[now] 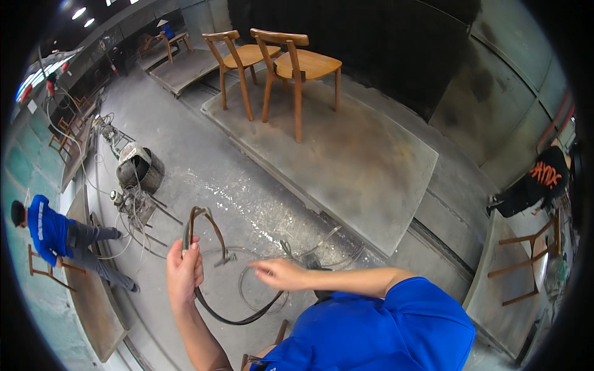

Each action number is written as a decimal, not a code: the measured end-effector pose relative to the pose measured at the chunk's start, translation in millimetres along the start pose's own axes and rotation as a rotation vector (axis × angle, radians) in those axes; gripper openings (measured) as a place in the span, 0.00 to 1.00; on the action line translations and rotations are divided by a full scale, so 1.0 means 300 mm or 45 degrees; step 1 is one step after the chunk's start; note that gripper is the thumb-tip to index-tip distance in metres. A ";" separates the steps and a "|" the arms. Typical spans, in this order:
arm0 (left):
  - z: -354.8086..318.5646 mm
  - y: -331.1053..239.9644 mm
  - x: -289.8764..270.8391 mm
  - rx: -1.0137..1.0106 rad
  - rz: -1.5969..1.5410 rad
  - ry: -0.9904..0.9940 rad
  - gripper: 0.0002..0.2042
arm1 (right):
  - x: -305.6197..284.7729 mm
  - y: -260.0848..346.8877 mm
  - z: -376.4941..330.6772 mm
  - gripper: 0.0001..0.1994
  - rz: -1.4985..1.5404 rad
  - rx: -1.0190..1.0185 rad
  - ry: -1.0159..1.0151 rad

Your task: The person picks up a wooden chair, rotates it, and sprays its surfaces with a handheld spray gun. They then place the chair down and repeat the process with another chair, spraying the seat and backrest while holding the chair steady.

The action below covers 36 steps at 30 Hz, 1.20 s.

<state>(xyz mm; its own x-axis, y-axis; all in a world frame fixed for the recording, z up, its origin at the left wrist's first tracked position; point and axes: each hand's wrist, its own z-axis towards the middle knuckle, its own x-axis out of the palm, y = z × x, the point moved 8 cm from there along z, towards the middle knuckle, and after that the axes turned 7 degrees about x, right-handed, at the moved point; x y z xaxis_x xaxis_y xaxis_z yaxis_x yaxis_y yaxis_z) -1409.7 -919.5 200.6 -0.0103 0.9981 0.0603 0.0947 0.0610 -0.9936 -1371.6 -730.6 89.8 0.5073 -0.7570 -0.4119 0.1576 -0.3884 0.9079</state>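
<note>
My left hand (184,270) is closed around a dark rubber hose (199,221) that arcs up above the fist and loops down and right in a curve below both hands. My right hand (279,273) reaches leftward from a blue sleeve, fingers apart, just above the lower hose loop (247,319) and not clearly gripping it. More thin hoses and cables (291,253) lie coiled on the grey concrete floor beneath the hands.
Two wooden chairs (291,62) stand on a grey platform (346,161). A dark bucket and pump gear (139,173) sit left. A person in blue (52,232) works at far left, another in black (538,182) at right beside a chair frame (526,260).
</note>
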 end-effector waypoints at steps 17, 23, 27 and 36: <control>0.444 -0.183 0.043 0.077 -0.357 -0.200 0.19 | 0.396 -0.490 1.022 0.21 -2.608 -0.542 0.495; 0.672 -0.198 0.103 -0.023 -0.348 0.338 0.17 | 0.112 -0.639 1.409 0.26 -2.432 0.224 0.380; 0.714 -0.267 0.113 0.117 -0.236 0.795 0.17 | -0.271 -0.691 1.509 0.31 -1.845 1.158 0.073; 0.661 -0.242 0.009 0.249 0.218 1.559 0.15 | -0.403 -1.011 1.125 0.10 -0.912 1.741 0.420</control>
<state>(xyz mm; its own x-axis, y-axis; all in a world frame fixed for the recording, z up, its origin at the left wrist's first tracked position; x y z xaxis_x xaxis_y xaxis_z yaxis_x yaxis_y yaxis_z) -1614.1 -922.2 254.2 0.9290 0.3479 -0.1264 -0.1470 0.0333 -0.9886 -1766.9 -698.6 -162.2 0.8497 -0.1431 -0.5075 -0.3242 -0.9008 -0.2888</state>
